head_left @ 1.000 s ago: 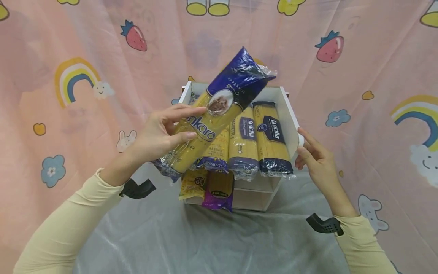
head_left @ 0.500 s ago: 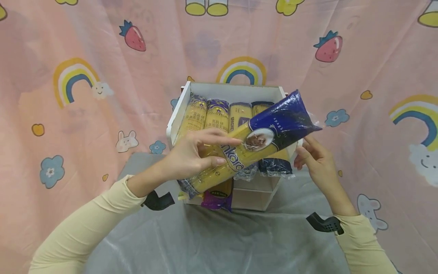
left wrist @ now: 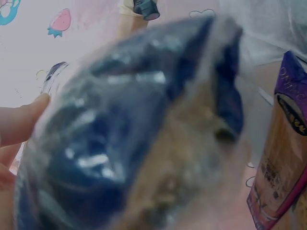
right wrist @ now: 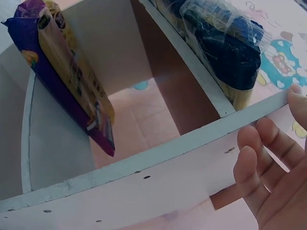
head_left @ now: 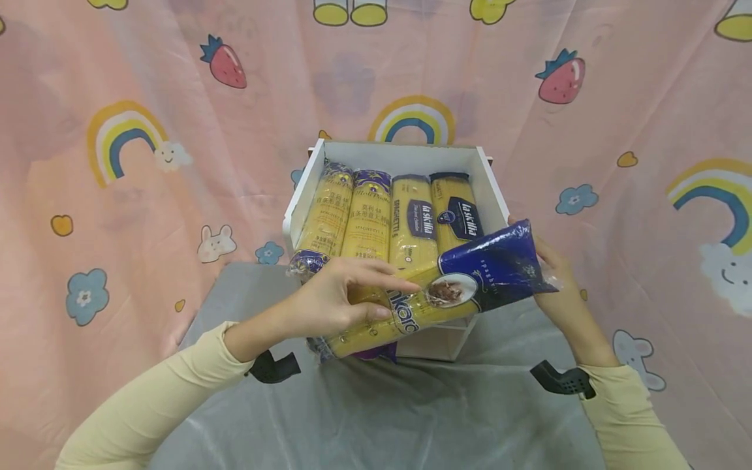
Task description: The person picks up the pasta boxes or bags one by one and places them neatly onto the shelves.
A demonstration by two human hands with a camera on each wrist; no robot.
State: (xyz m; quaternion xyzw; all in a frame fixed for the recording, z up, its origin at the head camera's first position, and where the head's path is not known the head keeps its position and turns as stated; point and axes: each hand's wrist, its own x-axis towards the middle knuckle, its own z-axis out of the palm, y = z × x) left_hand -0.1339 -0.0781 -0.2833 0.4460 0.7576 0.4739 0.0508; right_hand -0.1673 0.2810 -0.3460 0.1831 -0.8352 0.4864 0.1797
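Note:
My left hand (head_left: 346,297) pinches a blue-and-yellow pack of spaghetti (head_left: 431,312) between thumb and fingers. The pack slants in front of a white shelf unit (head_left: 492,189), its blue end up to the right. In the left wrist view the blue wrapper (left wrist: 115,105) looms close and blurred. My right hand (head_left: 566,303), partly behind the pack's blue end, holds the shelf's right side panel; the right wrist view shows its fingers (right wrist: 249,163) bent at the panel's edge. Several spaghetti packs (head_left: 369,215) lie side by side in the top tier.
Below the top tier, a purple-ended pasta pack (head_left: 378,352) sticks out of a lower compartment, also seen as a purple pack (right wrist: 72,76) in the right wrist view. Grey cloth (head_left: 411,418) covers the table. A pink patterned curtain (head_left: 282,85) hangs behind.
My left hand has carried the spaghetti pack rightward and down, tilting it flatter, from over the top tier to its front. The top-tier packs on the left are uncovered. My right hand stays at the panel.

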